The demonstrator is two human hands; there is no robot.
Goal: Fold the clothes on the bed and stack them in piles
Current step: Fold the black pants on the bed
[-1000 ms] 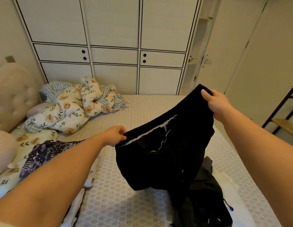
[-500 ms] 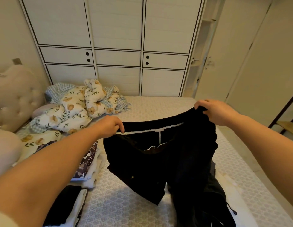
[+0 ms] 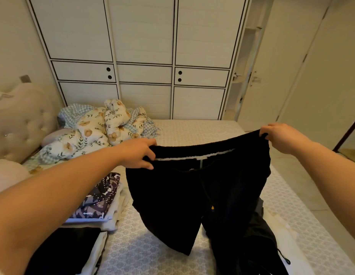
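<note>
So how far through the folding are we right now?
Partly done. Two folded stacks already sit at the left: one topped by a purple patterned garment, a nearer one topped by a black garment. In hand: black shorts, held up unfolded at the waistband by the left hand and right hand. Left: these shorts and the dark clothes heap beneath.

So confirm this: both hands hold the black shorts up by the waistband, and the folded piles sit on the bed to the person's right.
Wrong side. The head view shows the folded piles to the person's left. The rest holds: left hand and right hand hold the black shorts up by the waistband.
</note>
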